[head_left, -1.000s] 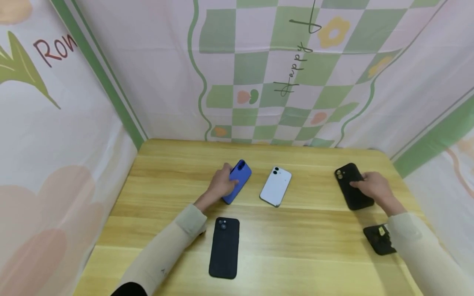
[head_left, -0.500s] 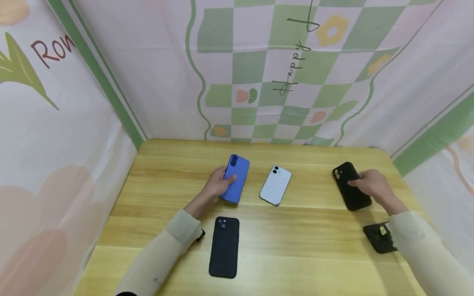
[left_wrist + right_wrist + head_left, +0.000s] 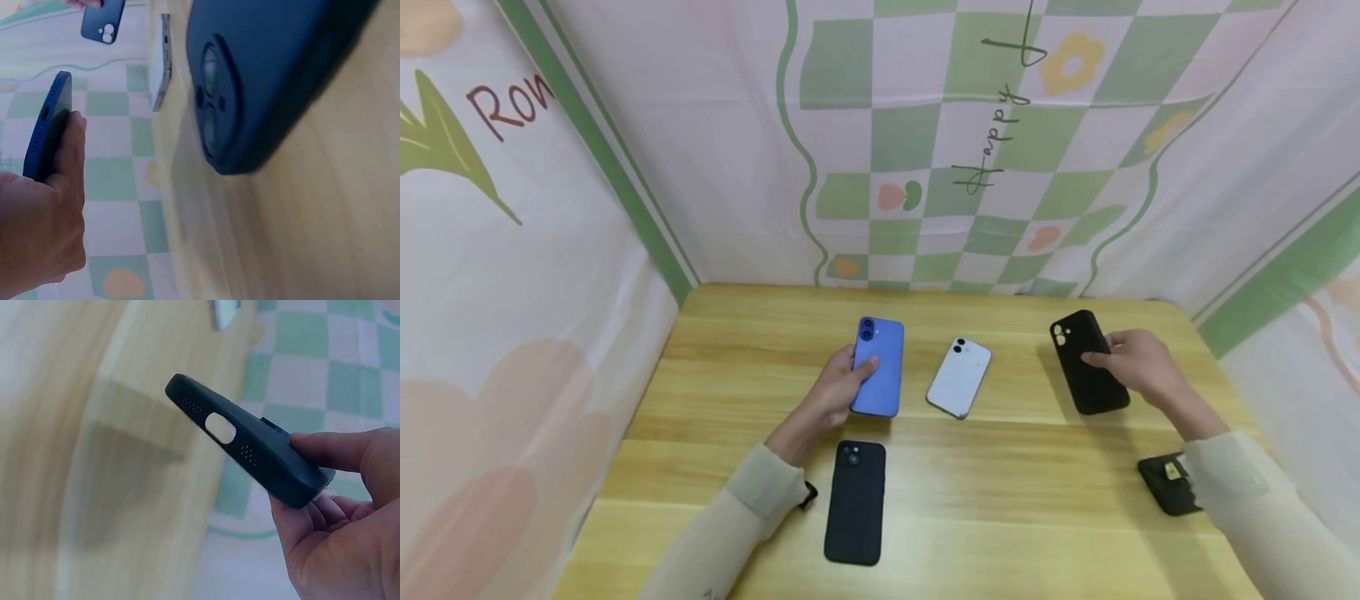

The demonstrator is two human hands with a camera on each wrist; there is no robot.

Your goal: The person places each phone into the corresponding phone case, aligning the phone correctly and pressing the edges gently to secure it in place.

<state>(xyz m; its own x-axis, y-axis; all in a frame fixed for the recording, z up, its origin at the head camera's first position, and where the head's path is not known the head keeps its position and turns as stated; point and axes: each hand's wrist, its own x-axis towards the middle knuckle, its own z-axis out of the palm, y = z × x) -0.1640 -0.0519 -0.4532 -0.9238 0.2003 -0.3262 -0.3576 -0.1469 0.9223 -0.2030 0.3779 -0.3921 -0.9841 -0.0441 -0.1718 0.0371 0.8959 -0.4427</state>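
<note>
In the head view my left hand (image 3: 831,396) grips a blue phone (image 3: 883,379) by its left edge, thumb across its back. The left wrist view shows the bottom edge of this phone (image 3: 47,119), held up off the table. My right hand (image 3: 1146,367) pinches a black phone case (image 3: 1078,387) by its right side. Its camera holes and port cutout are open, and the right wrist view shows the case (image 3: 250,444) raised over the table, with the thumb on its back and fingers underneath. Between the hands lies a white phone (image 3: 958,379), back up.
A black phone (image 3: 855,508) lies near the left forearm, large in the left wrist view. By the right sleeve (image 3: 1232,471) lies another dark phone or case (image 3: 1165,487), partly covered by that sleeve. Printed cloth walls (image 3: 737,167) border the wooden table (image 3: 1000,500).
My left hand has raised the blue phone and turned it more upright, its back facing the camera. My right hand has lifted the black phone case and carried it left.
</note>
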